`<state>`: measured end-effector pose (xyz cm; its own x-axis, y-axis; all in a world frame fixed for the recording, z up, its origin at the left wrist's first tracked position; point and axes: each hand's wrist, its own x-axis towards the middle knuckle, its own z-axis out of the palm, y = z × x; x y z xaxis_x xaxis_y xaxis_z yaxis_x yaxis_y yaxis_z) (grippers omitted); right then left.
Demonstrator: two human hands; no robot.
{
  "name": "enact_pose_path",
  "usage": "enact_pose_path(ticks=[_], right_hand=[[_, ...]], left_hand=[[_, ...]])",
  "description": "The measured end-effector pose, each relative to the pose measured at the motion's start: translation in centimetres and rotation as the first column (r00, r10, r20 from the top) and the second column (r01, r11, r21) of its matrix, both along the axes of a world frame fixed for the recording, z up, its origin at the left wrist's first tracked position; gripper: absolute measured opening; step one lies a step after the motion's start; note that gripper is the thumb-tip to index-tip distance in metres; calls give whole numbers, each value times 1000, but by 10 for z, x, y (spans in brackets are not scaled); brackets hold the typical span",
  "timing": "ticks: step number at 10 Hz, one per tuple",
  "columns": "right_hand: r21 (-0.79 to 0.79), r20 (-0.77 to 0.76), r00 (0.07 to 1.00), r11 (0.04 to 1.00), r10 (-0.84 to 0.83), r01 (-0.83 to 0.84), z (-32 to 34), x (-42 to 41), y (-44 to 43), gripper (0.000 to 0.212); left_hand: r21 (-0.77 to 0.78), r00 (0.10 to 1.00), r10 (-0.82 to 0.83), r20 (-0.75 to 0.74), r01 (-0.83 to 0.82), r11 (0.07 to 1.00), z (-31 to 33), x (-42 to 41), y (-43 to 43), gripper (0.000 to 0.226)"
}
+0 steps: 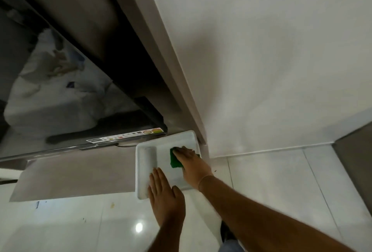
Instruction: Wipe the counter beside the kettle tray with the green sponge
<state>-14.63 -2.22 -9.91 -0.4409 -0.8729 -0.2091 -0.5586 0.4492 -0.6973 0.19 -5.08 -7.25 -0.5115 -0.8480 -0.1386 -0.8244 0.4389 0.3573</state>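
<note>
The right hand (pixel 192 166) covers much of the green sponge (pixel 174 158). The left hand (pixel 164 195) hides the white tray's (pixel 141 171) near edge. The sticker strip's (pixel 124 136) print is too small to read.

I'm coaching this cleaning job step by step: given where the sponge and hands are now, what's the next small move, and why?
Probably lift the green sponge out of the white tray and set it on the grey counter to the tray's left. The right hand presses the sponge inside the tray, not on the counter, while the left hand lies flat on the tray's near edge, steadying it.
</note>
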Motion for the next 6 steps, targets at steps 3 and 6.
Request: enact_pose_path(ticks=[3, 6], right_hand=[[265, -161, 954, 942, 253, -205, -51, 32, -7, 76], [60, -459, 862, 961, -214, 271, 38, -91, 161, 68]], left_hand=[[35, 995, -90, 37, 89, 995, -29, 2, -9, 85], [-35, 866, -493, 82, 497, 867, 40, -125, 80, 82]])
